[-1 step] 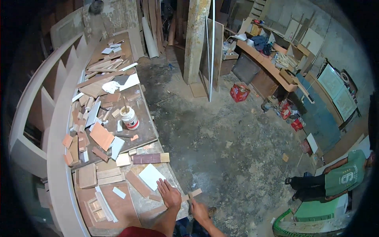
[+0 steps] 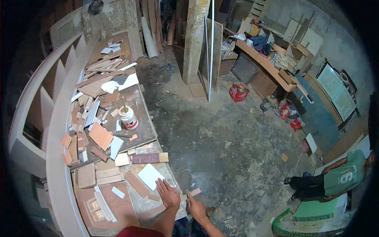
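At the near end of the cluttered bench [image 2: 150, 132], left hand [image 2: 167, 193] lies flat, fingers spread, beside a white panel [image 2: 150, 176], while right hand [image 2: 196, 208] closes its grip on a small wooden strip [image 2: 191, 194] at the edge, fingertips partly hidden, forearms cut off below.

White tub w/ red label [image 2: 128, 117] on bench, red carton [image 2: 239, 92] on floor by post.
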A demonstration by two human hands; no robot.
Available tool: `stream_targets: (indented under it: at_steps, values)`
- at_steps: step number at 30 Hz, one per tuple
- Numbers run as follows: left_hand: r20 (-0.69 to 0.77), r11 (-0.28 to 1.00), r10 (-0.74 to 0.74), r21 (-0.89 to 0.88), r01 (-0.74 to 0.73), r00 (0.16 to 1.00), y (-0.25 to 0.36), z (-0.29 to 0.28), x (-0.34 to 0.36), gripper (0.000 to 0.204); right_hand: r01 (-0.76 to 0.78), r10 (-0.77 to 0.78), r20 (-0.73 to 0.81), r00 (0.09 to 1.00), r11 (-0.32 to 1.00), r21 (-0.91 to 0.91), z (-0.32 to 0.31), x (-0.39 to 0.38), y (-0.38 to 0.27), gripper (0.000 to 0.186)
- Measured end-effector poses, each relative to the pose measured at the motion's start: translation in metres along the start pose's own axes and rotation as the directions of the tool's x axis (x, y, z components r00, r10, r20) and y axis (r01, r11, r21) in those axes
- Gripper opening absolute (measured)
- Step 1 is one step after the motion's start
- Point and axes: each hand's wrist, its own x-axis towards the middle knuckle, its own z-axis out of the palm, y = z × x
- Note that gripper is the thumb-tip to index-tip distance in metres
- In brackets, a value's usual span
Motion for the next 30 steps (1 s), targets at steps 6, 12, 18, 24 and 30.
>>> stream_targets:
  at_steps: [6,12,18,24,30]
  values:
    - [-0.011,0.999,-0.011,0.033,0.011,1.000,-0.008,0.003,0.002,0.062,-0.032,0.032,0.012,0.999,0.999,-0.002,-0.004,-0.037,0.004,0.065]
    - [-0.023,1.000,0.015,0.025,-0.014,1.000,-0.002,0.004,-0.002,0.062,0.015,-0.016,-0.030,0.999,0.999,-0.039,-0.001,-0.010,0.004,0.067]
    - [-0.025,1.000,0.019,-0.008,-0.019,1.000,-0.009,0.002,-0.001,0.062,-0.019,0.019,0.020,1.000,1.000,0.017,-0.011,-0.033,-0.004,0.068]
    - [-0.047,1.000,0.031,0.007,-0.030,0.998,-0.004,0.006,-0.002,0.062,-0.039,0.041,0.047,0.998,0.998,-0.048,-0.003,-0.002,-0.003,0.068]
    - [-0.025,1.000,0.000,-0.005,0.000,1.000,-0.007,0.001,0.001,0.063,-0.013,0.013,0.004,1.000,1.000,-0.019,-0.006,-0.026,-0.002,0.067]
